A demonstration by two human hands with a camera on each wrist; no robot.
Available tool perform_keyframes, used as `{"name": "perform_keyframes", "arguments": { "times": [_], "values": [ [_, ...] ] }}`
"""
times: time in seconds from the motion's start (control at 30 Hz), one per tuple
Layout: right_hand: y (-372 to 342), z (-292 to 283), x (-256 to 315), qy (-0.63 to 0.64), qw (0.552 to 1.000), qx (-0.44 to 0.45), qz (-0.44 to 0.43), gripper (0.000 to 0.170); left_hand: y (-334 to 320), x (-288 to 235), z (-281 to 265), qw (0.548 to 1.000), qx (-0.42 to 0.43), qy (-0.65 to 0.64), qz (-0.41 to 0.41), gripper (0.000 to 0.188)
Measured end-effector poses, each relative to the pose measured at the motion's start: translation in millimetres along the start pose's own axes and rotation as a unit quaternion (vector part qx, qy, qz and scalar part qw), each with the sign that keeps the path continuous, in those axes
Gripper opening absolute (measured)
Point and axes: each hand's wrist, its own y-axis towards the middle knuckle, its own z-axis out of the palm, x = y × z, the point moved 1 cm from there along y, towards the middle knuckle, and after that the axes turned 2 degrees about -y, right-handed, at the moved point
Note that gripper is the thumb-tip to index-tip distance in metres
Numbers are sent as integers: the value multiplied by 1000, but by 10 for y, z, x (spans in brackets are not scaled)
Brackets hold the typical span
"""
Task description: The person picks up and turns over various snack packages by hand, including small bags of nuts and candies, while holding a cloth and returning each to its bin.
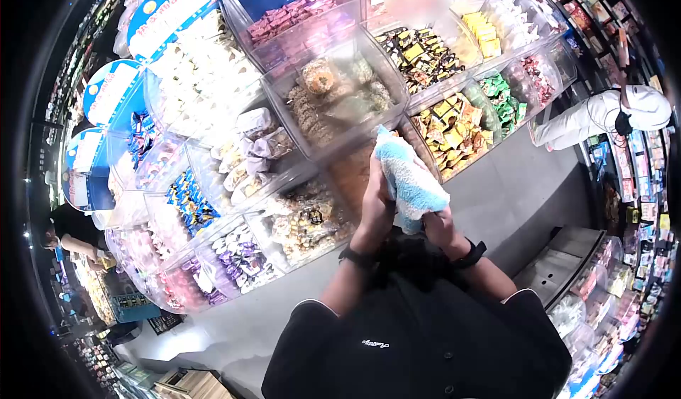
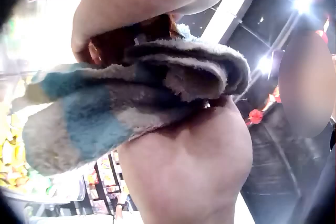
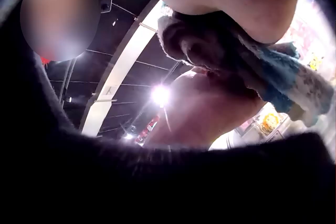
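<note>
A fluffy towel (image 1: 410, 175) with light blue and white patches is bunched into a long bundle in front of my chest. My left hand (image 1: 378, 204) grips it along its left side, and my right hand (image 1: 441, 227) holds its lower right end. Seen from below in the left wrist view, the towel (image 2: 97, 113) shows folded layers pressed between the two hands. The same folds of towel (image 3: 283, 79) appear in the right wrist view, partly in shadow. Most fingertips are hidden behind the cloth.
Clear bins of wrapped sweets spread ahead, with yellow packets (image 1: 454, 133) just beyond the towel and a brown bin floor (image 1: 360, 175) beside my left hand. A person in white trousers (image 1: 596, 119) stands at the right. Grey floor (image 1: 496, 207) runs along the bins.
</note>
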Motion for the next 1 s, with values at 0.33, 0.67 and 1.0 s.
{"name": "perform_keyframes", "arguments": {
  "times": [0.33, 0.67, 1.0],
  "values": [
    [44, -387, 81, -181, 971, -139, -76, 38, -65, -132, 376, 996, 14, 65, 60, 67],
    [-168, -528, 168, -297, 930, -185, -114, 33, 72, -108, 212, 981, -121, 151, 20, 71],
    [-243, -552, -75, 290, 927, -218, 92, 46, 115, 145, -194, 914, -178, 343, 124, 59]
  ]
}}
